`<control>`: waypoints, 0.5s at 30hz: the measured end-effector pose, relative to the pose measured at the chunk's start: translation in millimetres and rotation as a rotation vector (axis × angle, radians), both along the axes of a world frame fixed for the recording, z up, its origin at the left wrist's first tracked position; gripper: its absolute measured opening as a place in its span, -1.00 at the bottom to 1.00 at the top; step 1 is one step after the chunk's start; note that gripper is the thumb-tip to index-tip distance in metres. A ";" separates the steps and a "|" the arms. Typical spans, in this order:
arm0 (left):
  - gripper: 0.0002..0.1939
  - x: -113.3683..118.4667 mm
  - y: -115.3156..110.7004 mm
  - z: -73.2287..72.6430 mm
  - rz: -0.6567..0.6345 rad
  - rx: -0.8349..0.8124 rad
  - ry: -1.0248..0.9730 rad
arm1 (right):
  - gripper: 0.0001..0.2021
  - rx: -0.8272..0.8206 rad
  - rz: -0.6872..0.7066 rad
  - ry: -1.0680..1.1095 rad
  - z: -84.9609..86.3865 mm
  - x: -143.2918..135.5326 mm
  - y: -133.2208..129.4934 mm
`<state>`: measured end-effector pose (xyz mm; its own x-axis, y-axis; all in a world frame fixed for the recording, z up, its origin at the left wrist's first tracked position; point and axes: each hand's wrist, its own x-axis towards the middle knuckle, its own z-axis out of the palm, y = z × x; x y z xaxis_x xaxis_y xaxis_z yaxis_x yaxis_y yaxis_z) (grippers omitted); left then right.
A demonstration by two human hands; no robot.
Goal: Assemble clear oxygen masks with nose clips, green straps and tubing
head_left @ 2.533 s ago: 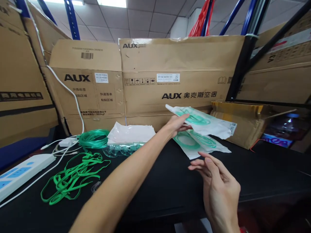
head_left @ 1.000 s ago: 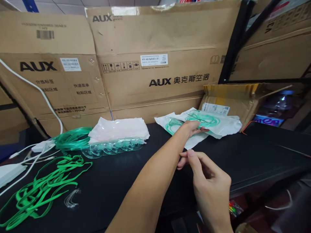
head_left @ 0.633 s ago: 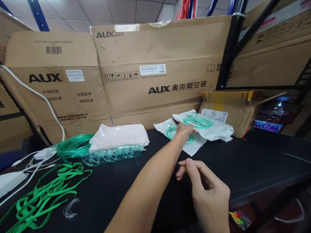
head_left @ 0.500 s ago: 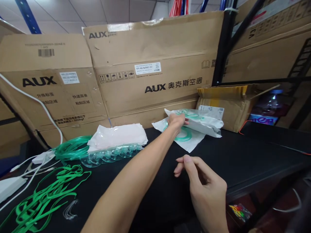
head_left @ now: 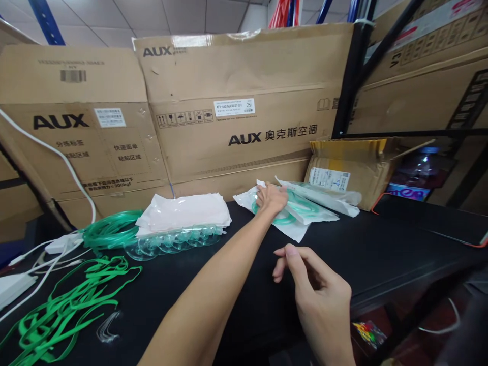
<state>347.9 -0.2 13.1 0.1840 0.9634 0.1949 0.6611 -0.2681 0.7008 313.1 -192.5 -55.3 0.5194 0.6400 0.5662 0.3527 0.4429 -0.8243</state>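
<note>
My left hand (head_left: 271, 199) reaches across to the clear-and-white pouches, its fingers apart and resting on top of them. One pouch (head_left: 295, 231) lies underneath, and coiled pale green tubing (head_left: 305, 206) shows through the film of another just right of the hand. Beyond these, a further white pouch (head_left: 337, 201) lies against the small carton. Nearer the camera, my right hand (head_left: 316, 292) hovers above the black tabletop, thumb against curled fingers, with nothing visible in its grasp. My left fingertips are partly hard to make out.
Left of the pouches sit white packets (head_left: 183, 211), a row of clear masks (head_left: 175, 243) and coiled green tubing (head_left: 110, 229). Green elastic straps (head_left: 64, 307) and thin clear strips (head_left: 109, 328) lie nearer. A small carton (head_left: 351, 162), a phone-like slab (head_left: 434, 216) and large cartons (head_left: 244, 71) stand around.
The raised upper pouch has come down and lies flatter, farther right. My left hand has shifted slightly left and its fingers have spread. The right hand stays nearly still.
</note>
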 end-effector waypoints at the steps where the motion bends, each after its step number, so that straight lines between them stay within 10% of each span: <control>1: -0.52 -3.1 0.0 -0.1 0.054 0.013 0.037 | -0.71 0.002 0.001 0.003 0.5 -0.3 -0.1; 7: -0.52 -27.2 10.6 -8.8 0.153 -0.010 0.299 | -0.72 0.015 0.009 0.013 2.0 -1.0 -1.0; 15: -0.62 -42.9 42.1 -31.3 -0.237 0.028 0.575 | -0.72 0.005 0.009 -0.008 0.4 -3.4 -3.4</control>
